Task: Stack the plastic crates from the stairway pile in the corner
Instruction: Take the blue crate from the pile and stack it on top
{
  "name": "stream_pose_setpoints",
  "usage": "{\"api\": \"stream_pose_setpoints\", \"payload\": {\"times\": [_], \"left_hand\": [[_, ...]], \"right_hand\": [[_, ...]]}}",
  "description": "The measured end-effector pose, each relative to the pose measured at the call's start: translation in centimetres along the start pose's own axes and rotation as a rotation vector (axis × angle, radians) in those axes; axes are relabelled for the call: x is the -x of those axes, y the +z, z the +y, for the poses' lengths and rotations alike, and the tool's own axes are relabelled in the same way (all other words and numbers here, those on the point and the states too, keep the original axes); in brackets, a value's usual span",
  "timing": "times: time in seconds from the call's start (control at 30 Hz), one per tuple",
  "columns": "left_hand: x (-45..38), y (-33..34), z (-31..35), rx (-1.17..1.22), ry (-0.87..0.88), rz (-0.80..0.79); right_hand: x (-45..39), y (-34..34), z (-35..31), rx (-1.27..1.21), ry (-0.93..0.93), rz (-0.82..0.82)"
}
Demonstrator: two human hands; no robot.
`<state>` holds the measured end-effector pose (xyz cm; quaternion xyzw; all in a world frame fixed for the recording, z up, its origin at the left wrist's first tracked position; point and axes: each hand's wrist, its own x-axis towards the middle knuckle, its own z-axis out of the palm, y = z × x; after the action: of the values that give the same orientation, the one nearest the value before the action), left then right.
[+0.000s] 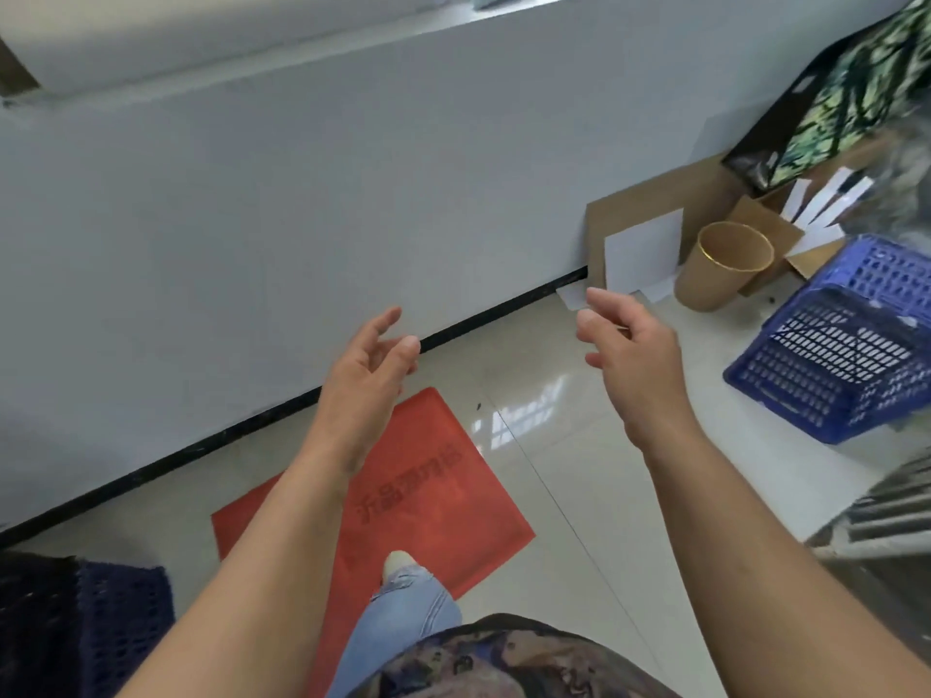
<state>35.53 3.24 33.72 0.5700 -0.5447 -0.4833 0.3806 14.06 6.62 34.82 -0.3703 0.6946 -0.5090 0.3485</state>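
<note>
At the far right, on the pale glossy floor tiles (554,395), lay the blue crates (836,345): lattice-walled plastic, tipped on their sides, one nested in another, with nothing visible inside them. Open tile stretched between them and the white wall (252,193), whose foot was marked by a black baseboard (252,420) running from near left to far right.

Both hands reached forward over that open floor, well apart from the crates. On the left hand (368,380) the fingers were loose and spread, gripping nothing; the right hand (629,350) likewise had its fingers released and slightly curled, empty.

Behind the crates a round brown paper tub (720,269) stood tilted and looked empty. Beside it an open cardboard box (766,229) held white paper strips, and a flat cardboard sheet (635,209) leaned on the wall.

Nearer, a red mat (428,496) with dark lettering lay flat under a foot in a light shoe. A dark blue mesh crate (85,627) sat at the near left edge, its contents hidden.
</note>
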Motion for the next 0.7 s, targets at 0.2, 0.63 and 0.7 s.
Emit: {"api": "stream_pose_setpoints", "payload": {"times": [0.2,0.63,0.7], "left_hand": [[-3.7,6.9,1.7,-0.028,0.032,-0.199],[-15.5,24.0,8.0,-0.037,0.078,-0.514],[-17.4,26.3,9.0,-0.035,0.071,-0.559]], "right_hand": [[-2.2,-5.5,1.9,-0.005,0.052,0.149],[-14.3,-16.0,3.5,0.016,0.144,0.468],[-16.3,-17.4,3.5,0.008,0.159,0.518]]}}
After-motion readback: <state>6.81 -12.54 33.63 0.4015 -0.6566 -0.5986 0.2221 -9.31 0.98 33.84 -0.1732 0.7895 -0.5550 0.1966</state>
